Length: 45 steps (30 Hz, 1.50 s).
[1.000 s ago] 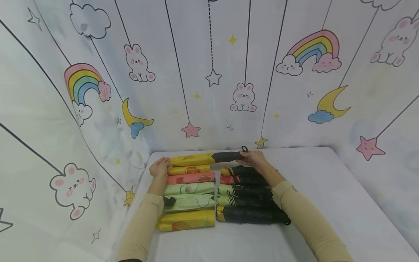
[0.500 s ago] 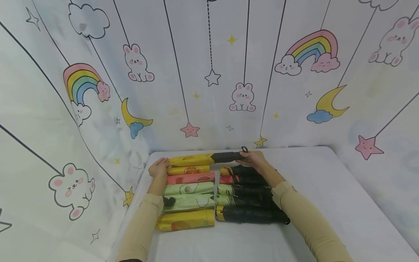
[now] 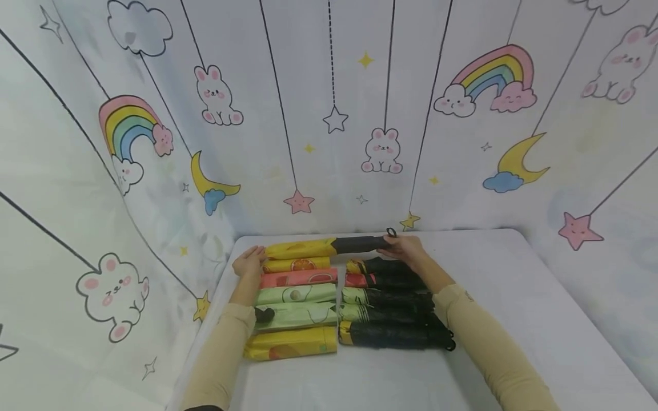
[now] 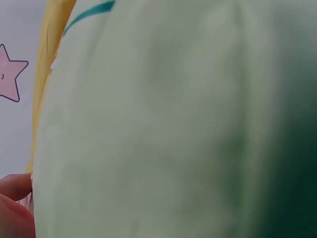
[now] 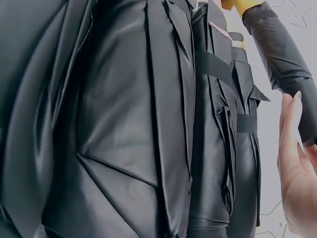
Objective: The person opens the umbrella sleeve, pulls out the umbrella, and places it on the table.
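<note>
Over the far end of the row, my right hand [image 3: 406, 251] grips the black folded umbrella [image 3: 358, 245] near its looped end. The umbrella's other part is inside a yellow fruit-print sleeve [image 3: 300, 249], whose left end my left hand [image 3: 248, 261] pinches. In the right wrist view the fingers [image 5: 292, 119] of my right hand lie along the umbrella. A pale green sleeve [image 4: 143, 119] fills most of the left wrist view, with the thumb and a finger of my left hand showing at the lower left edge.
Below lie several sleeves in a left column: orange-print yellow [image 3: 295, 265], red [image 3: 299, 278], pale green [image 3: 308, 293] and mango yellow [image 3: 293, 343]. Several black folded umbrellas [image 3: 393, 335] lie in a right column. A white cloth covers the table [image 3: 493, 257], with a patterned curtain [image 3: 452, 148] behind.
My right hand has shifted slightly right with the umbrella, and a little more of its black part shows beyond the yellow sleeve. My left hand stays at the sleeve's left end.
</note>
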Available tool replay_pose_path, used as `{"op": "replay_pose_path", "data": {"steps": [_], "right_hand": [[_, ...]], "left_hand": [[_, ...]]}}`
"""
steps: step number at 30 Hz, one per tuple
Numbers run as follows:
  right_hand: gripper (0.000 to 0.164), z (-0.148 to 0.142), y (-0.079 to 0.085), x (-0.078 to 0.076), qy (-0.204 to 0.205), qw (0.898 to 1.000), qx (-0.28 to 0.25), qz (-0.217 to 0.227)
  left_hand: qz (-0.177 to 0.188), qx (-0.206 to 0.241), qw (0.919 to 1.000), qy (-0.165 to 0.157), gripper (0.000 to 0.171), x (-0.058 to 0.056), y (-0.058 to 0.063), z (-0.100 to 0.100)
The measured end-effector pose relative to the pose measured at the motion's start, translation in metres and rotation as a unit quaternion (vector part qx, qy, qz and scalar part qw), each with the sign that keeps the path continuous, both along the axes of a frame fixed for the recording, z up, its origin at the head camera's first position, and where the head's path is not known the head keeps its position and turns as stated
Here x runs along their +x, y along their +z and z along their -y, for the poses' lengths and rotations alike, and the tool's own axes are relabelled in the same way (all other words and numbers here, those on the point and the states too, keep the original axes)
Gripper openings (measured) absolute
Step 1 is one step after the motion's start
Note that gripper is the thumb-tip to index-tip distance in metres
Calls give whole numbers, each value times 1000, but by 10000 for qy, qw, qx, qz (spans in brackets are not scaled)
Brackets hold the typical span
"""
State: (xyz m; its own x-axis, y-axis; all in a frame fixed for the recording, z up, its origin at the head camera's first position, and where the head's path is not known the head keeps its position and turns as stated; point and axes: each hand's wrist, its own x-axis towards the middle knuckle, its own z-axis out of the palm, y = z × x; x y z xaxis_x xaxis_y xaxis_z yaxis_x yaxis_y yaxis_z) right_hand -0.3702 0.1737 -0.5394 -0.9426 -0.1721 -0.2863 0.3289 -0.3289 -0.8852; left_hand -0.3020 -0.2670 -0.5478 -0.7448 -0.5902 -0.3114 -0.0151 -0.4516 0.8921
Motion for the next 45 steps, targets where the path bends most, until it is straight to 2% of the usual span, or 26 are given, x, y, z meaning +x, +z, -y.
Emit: {"op": "replay_pose_path", "data": {"steps": [4, 15, 22, 36, 39, 45], "right_hand": [[26, -4, 3, 1, 123, 9999, 69, -72], [14, -15, 5, 1, 193, 9996, 99, -186], [10, -22, 6, 2, 167, 9998, 25, -113], [16, -31, 8, 5, 160, 9997, 61, -176], [21, -34, 8, 5, 134, 9997, 83, -191], [40, -42, 6, 3, 158, 9996, 121, -212]], "left_hand": [[-143, 72, 9999, 4, 52, -2, 1, -1], [6, 93, 10000, 13, 56, 0, 0, 4], [31, -33, 10000, 42, 55, -1, -2, 5], [-1, -105, 9999, -55, 55, -2, -8, 8], [7, -83, 10000, -39, 55, -4, -11, 9], [112, -121, 9999, -42, 56, -4, -11, 6]]}}
